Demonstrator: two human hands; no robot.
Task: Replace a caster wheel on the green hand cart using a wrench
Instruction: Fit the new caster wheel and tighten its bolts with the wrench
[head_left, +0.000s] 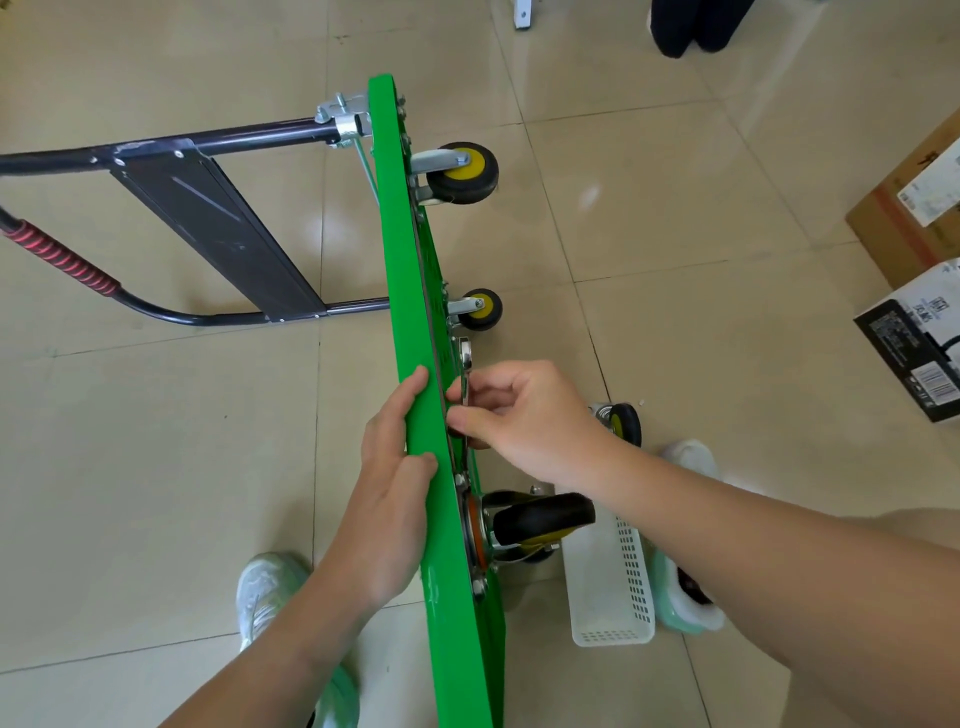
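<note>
"Two hands are on it. How does the person's left hand (395, 467) sit?"

"Its forearm comes up from below, and the fingers (418, 379) lie nearly straight along the top edge of the green flat metal cart platform (400, 234), pressing on it rather than curling round. The platform stands on its side on the beige tiled floor (156, 467)."

"And the right hand (524, 410)?"

"It reaches in from the right, fingers bent, and pinches the shaft of a slim silver metal wrench (465, 364). The wrench lies against the platform's underside and its head points away from the person."

"Where does the wrench sit among the wheels?"

"Between the small black caster wheel with a yellow hub (480, 310) beyond it and the larger black swivel caster (540, 519) nearer the person. A loose black caster wheel (625, 423) lies on the floor just behind the right wrist, near a white perforated plastic basket (613, 587)."
</note>
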